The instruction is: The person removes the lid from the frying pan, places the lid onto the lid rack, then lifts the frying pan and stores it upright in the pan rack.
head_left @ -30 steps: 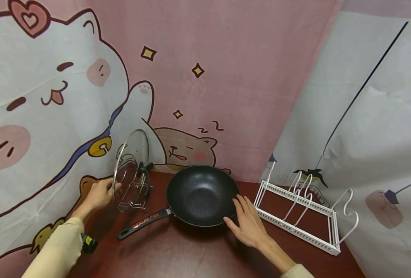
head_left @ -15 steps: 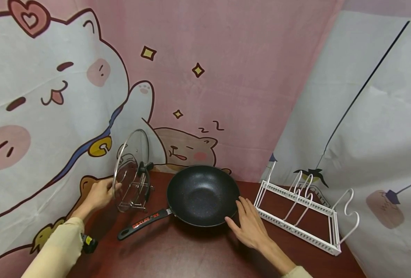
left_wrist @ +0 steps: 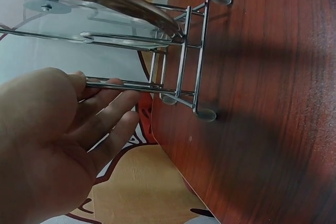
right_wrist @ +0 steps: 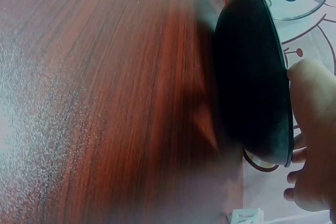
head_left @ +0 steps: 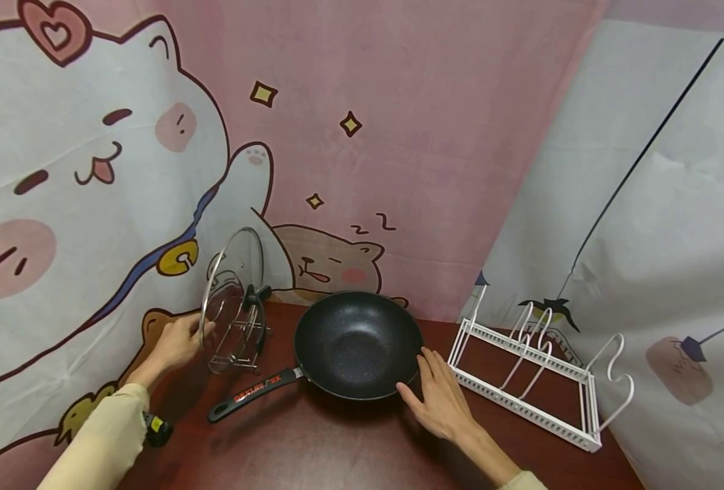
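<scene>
A glass lid with a metal rim and dark knob stands on edge in a small wire lid rack on the left. My left hand pinches one of the rack's wire uprights between thumb and fingers; the rack's clear feet show low in the left wrist view. A black wok rests in the middle of the table, its long handle pointing to the left front. With fingers extended, my right hand touches the wok's right rim, thumb toward the front edge.
A white rack with curved wire dividers lies to the right of my right hand. The dark red table runs back to a cartoon-printed cloth, which also hangs along both sides. A small black object sits under my left forearm.
My right hand has shifted slightly to the right and nearer, fingertips now at the wok's rim instead of overlapping its inside. The left hand, lid and lid rack stay as they were.
</scene>
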`<state>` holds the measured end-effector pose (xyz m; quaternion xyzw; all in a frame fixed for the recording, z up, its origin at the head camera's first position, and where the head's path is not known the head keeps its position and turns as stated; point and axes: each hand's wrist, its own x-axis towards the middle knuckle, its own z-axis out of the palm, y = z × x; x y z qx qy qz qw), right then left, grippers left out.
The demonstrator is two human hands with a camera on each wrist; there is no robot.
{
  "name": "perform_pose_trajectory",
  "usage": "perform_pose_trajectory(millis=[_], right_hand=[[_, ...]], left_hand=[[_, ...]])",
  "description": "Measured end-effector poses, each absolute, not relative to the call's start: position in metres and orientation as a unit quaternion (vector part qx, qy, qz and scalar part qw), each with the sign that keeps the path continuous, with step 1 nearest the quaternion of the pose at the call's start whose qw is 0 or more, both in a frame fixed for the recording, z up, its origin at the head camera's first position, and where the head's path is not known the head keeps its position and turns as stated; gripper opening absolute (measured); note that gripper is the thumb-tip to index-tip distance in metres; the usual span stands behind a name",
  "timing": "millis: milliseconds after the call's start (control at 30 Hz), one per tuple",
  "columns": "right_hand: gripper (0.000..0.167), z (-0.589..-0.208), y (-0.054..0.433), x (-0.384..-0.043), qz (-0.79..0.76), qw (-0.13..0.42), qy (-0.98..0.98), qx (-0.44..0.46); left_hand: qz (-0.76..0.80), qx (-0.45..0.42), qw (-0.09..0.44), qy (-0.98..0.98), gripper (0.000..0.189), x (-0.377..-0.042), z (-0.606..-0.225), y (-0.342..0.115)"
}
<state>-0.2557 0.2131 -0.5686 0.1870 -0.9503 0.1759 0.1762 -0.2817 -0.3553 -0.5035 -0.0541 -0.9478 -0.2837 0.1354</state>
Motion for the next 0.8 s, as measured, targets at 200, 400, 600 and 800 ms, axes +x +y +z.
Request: perform_pose_trajectory(millis=[200, 400, 600, 800], right_hand=[[0.082, -0.5689, 0.2134, -0.2552, 0.179, 0.174, -0.950, 0.185], [0.083, -0.5693, 0.2138, -0.2548, 0.182, 0.168, -0.951, 0.184], [0.083, -0.5687, 0.2138, -0.2546, 0.182, 0.168, -0.951, 0.184], [0.082, -0.5680, 0.2134, -0.2537, 0.184, 0.169, -0.951, 0.184]], left_hand=[[-0.289, -0.044, 0.137, -0.947, 0.024, -0.2802, -0.5043, -0.3533], [-0.288, -0.038, 0.146, -0.946, 0.022, -0.2791, -0.5080, -0.3523], [-0.291, -0.029, 0.139, -0.946, 0.032, -0.2773, -0.5118, -0.3508], [-0.287, -0.026, 0.135, -0.948, 0.047, -0.2772, -0.5114, -0.3482]])
